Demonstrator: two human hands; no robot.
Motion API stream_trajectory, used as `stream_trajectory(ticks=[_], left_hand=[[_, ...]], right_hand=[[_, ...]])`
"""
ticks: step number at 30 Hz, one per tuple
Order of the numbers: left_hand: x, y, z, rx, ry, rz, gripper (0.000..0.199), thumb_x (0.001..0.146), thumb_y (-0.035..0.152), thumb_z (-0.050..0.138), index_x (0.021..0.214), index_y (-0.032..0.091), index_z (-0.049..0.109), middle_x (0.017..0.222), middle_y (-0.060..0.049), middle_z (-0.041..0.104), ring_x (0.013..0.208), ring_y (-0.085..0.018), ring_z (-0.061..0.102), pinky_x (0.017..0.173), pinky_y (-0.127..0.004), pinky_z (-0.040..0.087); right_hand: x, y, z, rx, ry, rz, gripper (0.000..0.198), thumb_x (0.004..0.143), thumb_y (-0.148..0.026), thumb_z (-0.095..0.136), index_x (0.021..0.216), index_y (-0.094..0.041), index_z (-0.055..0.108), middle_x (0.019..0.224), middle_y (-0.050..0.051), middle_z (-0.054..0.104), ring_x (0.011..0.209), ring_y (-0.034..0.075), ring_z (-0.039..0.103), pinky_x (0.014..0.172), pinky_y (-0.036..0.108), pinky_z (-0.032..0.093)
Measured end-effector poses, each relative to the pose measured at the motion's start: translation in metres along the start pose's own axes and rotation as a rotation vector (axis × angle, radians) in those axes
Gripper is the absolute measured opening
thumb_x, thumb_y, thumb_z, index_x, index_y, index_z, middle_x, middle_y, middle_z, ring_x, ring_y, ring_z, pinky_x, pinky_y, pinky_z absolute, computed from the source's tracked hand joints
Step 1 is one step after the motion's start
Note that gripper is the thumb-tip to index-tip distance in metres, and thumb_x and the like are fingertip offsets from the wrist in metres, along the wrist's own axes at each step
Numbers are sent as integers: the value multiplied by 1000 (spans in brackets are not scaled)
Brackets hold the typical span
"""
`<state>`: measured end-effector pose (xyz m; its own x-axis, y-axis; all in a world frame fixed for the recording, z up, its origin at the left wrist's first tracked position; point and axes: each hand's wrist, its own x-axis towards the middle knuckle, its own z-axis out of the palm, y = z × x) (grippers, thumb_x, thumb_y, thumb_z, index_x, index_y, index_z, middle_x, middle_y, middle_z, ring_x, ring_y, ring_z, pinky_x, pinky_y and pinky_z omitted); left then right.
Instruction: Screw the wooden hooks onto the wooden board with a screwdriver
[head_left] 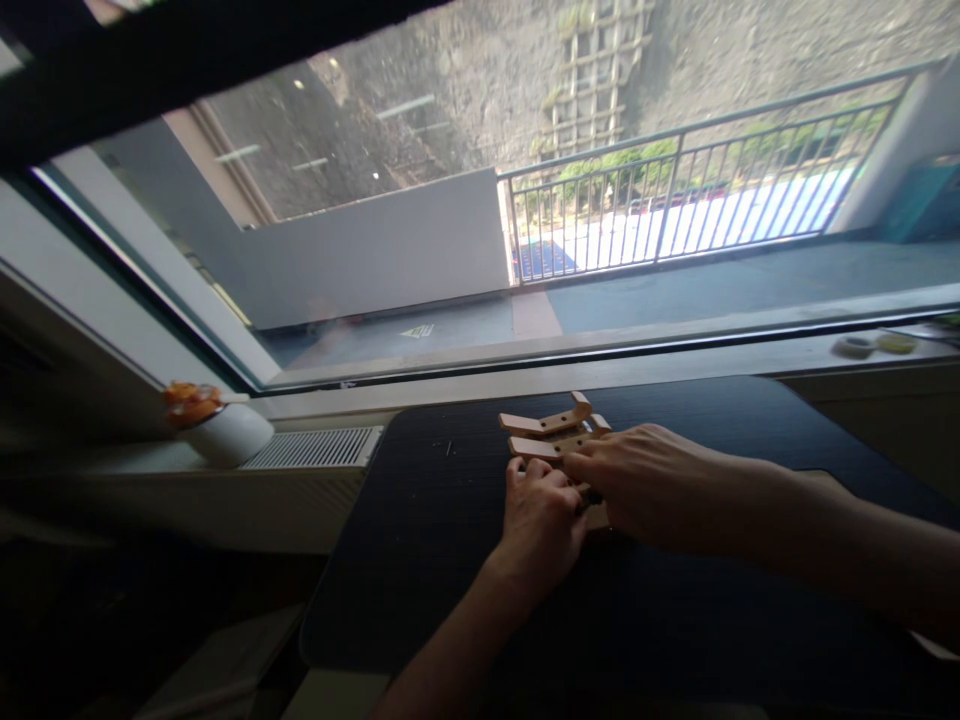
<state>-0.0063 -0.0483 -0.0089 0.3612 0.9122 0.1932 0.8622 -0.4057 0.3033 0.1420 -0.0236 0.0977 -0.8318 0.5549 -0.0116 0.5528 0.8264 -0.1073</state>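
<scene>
A small wooden piece with curved, upturned ends and dark holes [540,424] lies on the dark table, with a similar wooden piece [534,447] just in front of it. My left hand [541,510] is closed, its fingers curled over the near part of the wooden work. Close against it, my right hand [649,480] is closed too, its fingers bent down over the same wood. A bit of something dark shows between the hands, but what my right fingers grip is hidden. Small thin metal bits, perhaps screws [449,448], lie left of the wood.
The dark table [375,570] has rounded corners and stands against a window sill [480,391]. A white pot with orange contents [229,434] sits at left beside a vent grille [315,449]. Roll-like items [855,346] lie on the sill at right. A railing [679,200] stands outside.
</scene>
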Motion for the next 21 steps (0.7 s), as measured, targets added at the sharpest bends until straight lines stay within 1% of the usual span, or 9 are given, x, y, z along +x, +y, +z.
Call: stream_trajectory(ticks=[1, 3, 5, 9, 13, 15, 18, 21], left_hand=[[0, 0, 0, -1, 2, 0, 9, 82, 25, 63, 83, 25, 72, 101, -2, 71, 107, -26, 52, 101, -52, 29], [1, 1, -1, -3, 0, -1, 9, 82, 24, 63, 82, 23, 72, 101, -2, 71, 107, -26, 52, 101, -51, 30], [1, 2, -1, 0, -6, -14, 9, 82, 22, 62, 79, 22, 71, 100, -3, 71, 106, -26, 53, 99, -50, 31], [1, 3, -3, 6, -21, -29, 9, 82, 22, 63, 81, 23, 71, 100, -3, 70, 105, -26, 53, 97, -50, 32], [1, 3, -3, -1, -22, -24, 10, 81, 21, 63, 83, 25, 72, 106, -2, 69, 108, -27, 52, 98, -50, 30], [1, 3, -3, 0, -15, -25, 10, 80, 21, 63, 85, 25, 72, 105, -3, 69, 107, -27, 52, 99, -51, 30], [1, 1, 0, -1, -12, -19, 13, 82, 24, 63, 89, 27, 73, 100, -3, 70, 106, -26, 52, 99, -52, 29], [1, 0, 3, -8, -2, -18, 16, 84, 26, 61, 92, 29, 74, 94, -3, 71, 104, -27, 52, 100, -53, 29]], right_hand=[[4, -1, -3, -12, -54, 8, 35, 75, -8, 63, 109, -17, 67, 108, 10, 71, 100, 24, 65, 73, 28, 46], [10, -1, -8, -26, -160, 0, 29, 76, -6, 60, 103, -13, 67, 99, 11, 71, 94, 25, 66, 71, 29, 44], [14, 1, -10, -41, -203, -13, 23, 76, -4, 57, 95, -13, 67, 91, 9, 71, 85, 23, 67, 66, 28, 42], [16, 4, -9, -56, -215, 13, 18, 75, -5, 55, 86, -14, 65, 82, 6, 69, 68, 18, 63, 57, 27, 36], [15, 2, -10, -69, -194, 34, 20, 74, -7, 56, 90, -13, 64, 81, 6, 67, 60, 16, 59, 55, 27, 34], [15, 3, -11, -77, -203, 26, 19, 75, -7, 54, 91, -13, 64, 81, 6, 67, 60, 16, 58, 56, 27, 35], [14, 5, -13, -83, -244, 26, 15, 80, -10, 54, 89, -13, 65, 81, 6, 68, 64, 17, 60, 58, 28, 36], [15, 7, -13, -80, -234, 17, 15, 83, -15, 53, 89, -14, 66, 78, 6, 68, 66, 18, 61, 62, 29, 38]])
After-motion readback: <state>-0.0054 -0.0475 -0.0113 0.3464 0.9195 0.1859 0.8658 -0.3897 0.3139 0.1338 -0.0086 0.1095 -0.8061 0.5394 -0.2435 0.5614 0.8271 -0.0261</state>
